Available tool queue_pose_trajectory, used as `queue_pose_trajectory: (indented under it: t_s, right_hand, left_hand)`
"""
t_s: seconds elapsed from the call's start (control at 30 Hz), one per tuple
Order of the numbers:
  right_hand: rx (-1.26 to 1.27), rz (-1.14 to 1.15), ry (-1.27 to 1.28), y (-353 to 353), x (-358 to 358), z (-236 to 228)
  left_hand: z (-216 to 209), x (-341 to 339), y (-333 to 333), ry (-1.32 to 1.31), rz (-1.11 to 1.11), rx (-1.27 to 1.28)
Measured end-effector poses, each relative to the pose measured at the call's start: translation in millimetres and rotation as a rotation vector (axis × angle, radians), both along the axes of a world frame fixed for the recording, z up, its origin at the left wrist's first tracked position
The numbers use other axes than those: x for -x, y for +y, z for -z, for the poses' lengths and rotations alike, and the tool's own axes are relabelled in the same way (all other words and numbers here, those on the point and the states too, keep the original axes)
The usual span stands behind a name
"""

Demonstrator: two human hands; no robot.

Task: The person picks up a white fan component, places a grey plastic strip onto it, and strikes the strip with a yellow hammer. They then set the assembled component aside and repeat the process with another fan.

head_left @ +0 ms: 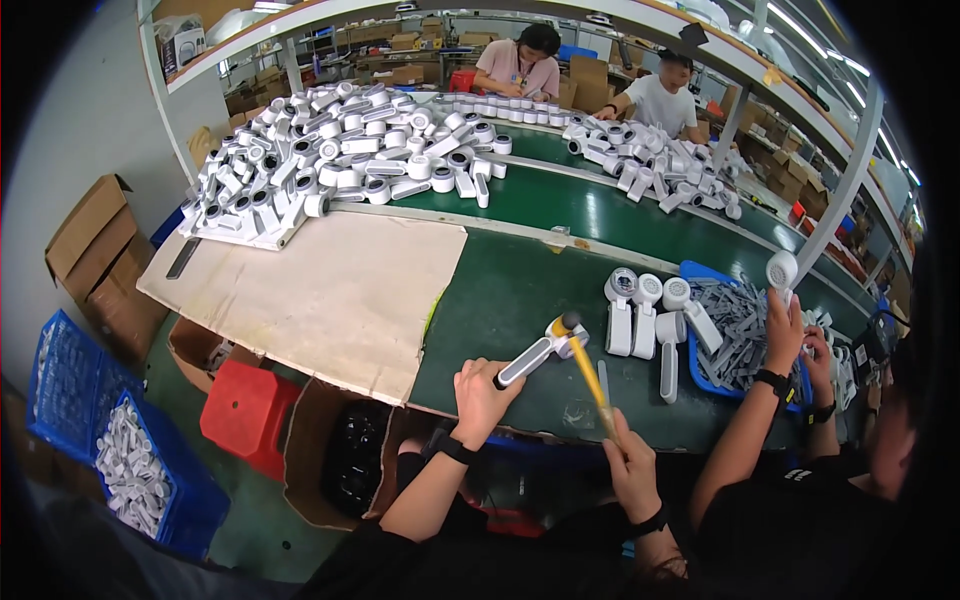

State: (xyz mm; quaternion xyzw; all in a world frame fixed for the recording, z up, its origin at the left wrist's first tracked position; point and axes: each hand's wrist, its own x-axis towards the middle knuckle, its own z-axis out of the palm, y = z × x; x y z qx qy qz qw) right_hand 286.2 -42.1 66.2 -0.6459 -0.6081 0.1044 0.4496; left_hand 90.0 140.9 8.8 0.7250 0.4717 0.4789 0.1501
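My left hand (480,402) is wrapped round the handle end of a white handheld fan (527,360) with a grey panel. The fan lies low over the green table, its round head pointing away to the right. In my right hand (632,478) is a small hammer (588,375) with a yellow handle and a dark, rounded head. The hammer's head is at the fan's round head; whether they touch I cannot tell. Just right of the hammer, several white fans (646,318) stand or lie in a loose group, beside a thin grey strip (603,382).
A blue tray (722,388) holds grey strips at right, where a co-worker's hand (784,335) raises another fan. A large fan pile (330,150) covers the far left. Beige board (330,290) lies left of me. Below stand a red stool (245,420) and blue crate (185,500).
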Motion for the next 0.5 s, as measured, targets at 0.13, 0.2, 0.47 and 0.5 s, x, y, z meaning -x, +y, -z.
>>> queue_pose_trajectory:
  t_s: [0.13,0.2,0.47,0.5]
  right_hand:
    - [0.072,-0.026,-0.065,5.7,-3.5,3.9]
    - [0.035,-0.027,-0.041,5.7,-2.6,5.7]
    - [0.103,-0.049,0.221,-4.2,-12.5,20.7]
    - [0.105,-0.046,0.221,-8.0,-11.0,16.8]
  left_hand:
    - [-1.5,1.6,0.0,0.007,-0.006,0.009]
    - [-2.3,1.3,-0.4,0.03,-0.011,0.038]
    - [4.2,14.4,9.6,-0.263,0.179,0.316]
    - [-1.9,19.3,10.1,-0.263,0.182,0.319]
